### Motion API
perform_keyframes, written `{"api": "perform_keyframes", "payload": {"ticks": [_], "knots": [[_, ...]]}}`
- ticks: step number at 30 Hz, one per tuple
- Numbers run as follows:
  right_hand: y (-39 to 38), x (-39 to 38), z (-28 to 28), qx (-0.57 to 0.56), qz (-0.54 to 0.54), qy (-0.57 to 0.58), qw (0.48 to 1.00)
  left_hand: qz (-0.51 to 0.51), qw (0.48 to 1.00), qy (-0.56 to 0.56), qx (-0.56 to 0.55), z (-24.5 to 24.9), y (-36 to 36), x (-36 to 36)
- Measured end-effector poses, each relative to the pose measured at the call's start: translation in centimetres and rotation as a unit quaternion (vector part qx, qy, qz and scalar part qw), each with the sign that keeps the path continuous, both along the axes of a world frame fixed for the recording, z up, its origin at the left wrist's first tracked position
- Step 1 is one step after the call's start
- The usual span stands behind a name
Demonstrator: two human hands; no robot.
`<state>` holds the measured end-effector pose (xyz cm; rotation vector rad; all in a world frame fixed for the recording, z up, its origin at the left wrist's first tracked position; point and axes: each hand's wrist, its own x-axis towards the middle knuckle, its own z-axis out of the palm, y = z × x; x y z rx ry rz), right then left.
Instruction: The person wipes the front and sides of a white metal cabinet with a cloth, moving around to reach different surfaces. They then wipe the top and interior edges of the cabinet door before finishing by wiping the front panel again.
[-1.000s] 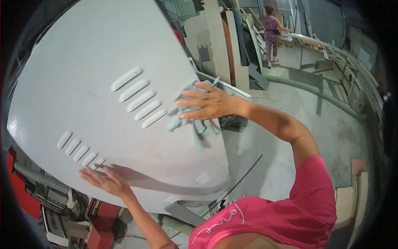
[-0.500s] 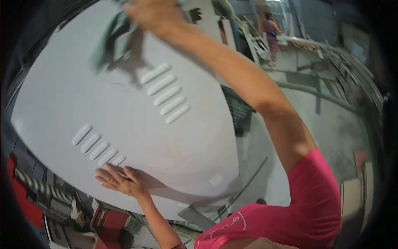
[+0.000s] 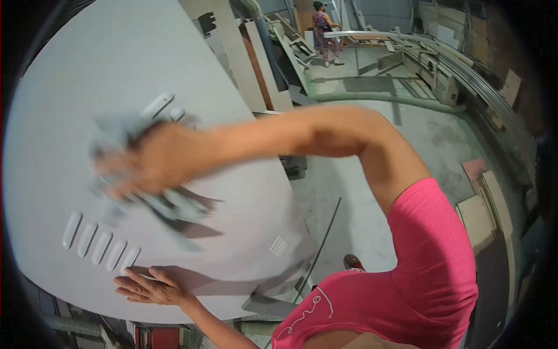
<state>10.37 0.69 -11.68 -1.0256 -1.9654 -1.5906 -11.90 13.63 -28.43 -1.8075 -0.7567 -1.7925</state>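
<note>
A large, pale grey-white curved panel [image 3: 64,163] with raised slot-like vents [image 3: 102,247] fills the left of the view. Blurred by motion, my right hand [image 3: 160,157] is closed on a grey-green cloth [image 3: 174,212] over the middle of the panel. Loose folds of the cloth spread around my fingers and partly cover the upper row of vents. Below the lower vents, my left hand [image 3: 152,286] lies flat on the panel near its lower edge, fingers spread and holding nothing.
Another person [image 3: 326,32] stands far off at the back. Long metal strips [image 3: 459,64] run along the right, and boards [image 3: 479,218] lean nearer to me. A thick green hose [image 3: 383,98] crosses the floor. A thin rod [image 3: 325,238] lies beside the panel.
My right hand has swept the cloth from the panel's far top down to its middle. My left hand stays by the lower vents. The view has turned to the right.
</note>
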Motion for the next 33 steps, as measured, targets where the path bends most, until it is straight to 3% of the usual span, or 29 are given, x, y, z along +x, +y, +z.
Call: {"api": "perform_keyframes", "payload": {"ticks": [5, 8, 10, 13, 16, 18, 20, 22, 23, 25, 26, 27, 30, 32, 33], "knots": [[3.7, 0.6, 12.4, 0.257, -0.039, 0.077, 0.963, 0.021, 1.000, -0.012, 0.013, -0.1, 0.1, 0.0], [5.8, -1.2, 12.6, 0.278, 0.019, 0.134, 0.951, 0.023, 1.000, -0.007, 0.017, -0.3, 0.3, -0.1], [5.8, -2.6, 9.0, 0.267, -0.044, 0.078, 0.959, 0.025, 0.999, -0.009, 0.020, -0.3, 0.3, -0.2], [3.4, -4.6, -1.3, 0.075, 0.010, -0.002, 0.997, 0.006, 1.000, -0.017, 0.012, -0.5, 0.3, -0.4], [1.2, -3.3, -9.0, -0.196, 0.121, -0.003, 0.973, -0.039, 0.999, 0.002, -0.008, -0.7, 0.1, -1.1], [3.0, -2.0, -9.9, -0.105, 0.288, -0.080, 0.948, -0.041, 0.999, 0.013, 0.000, -0.6, 0.3, -1.4], [0.8, -1.8, -5.8, -0.091, 0.102, -0.066, 0.988, -0.030, 0.999, 0.013, -0.009, -0.9, 0.3, -1.4], [-0.1, -2.0, -0.7, -0.101, -0.036, -0.013, 0.994, -0.028, 1.000, 0.005, -0.013, -0.9, 0.2, -1.3], [1.1, -1.7, 2.1, 0.044, 0.040, -0.007, 0.998, -0.031, 0.999, 0.000, -0.015, -1.0, 0.1, -1.2], [2.3, -1.2, 6.8, 0.150, 0.005, 0.017, 0.989, -0.023, 1.000, -0.003, -0.015, -1.0, 0.1, -1.0], [2.6, -1.6, 8.8, 0.141, 0.002, 0.056, 0.988, -0.020, 1.000, -0.006, -0.019, -1.0, 0.0, -0.9], [3.5, -1.9, 10.1, 0.227, -0.026, 0.044, 0.973, -0.017, 1.000, -0.008, -0.022, -1.0, 0.0, -0.9], [4.7, -3.6, 10.4, 0.262, -0.028, 0.085, 0.961, -0.018, 0.999, -0.006, -0.031, -1.1, 0.1, -0.9], [5.1, -4.2, 7.7, 0.168, -0.011, 0.094, 0.981, -0.014, 0.999, -0.007, -0.039, -1.6, 0.6, -1.1], [5.2, -4.1, 5.9, 0.157, 0.064, 0.039, 0.985, -0.019, 0.999, -0.006, -0.049, -2.0, 0.9, -1.3]]}}
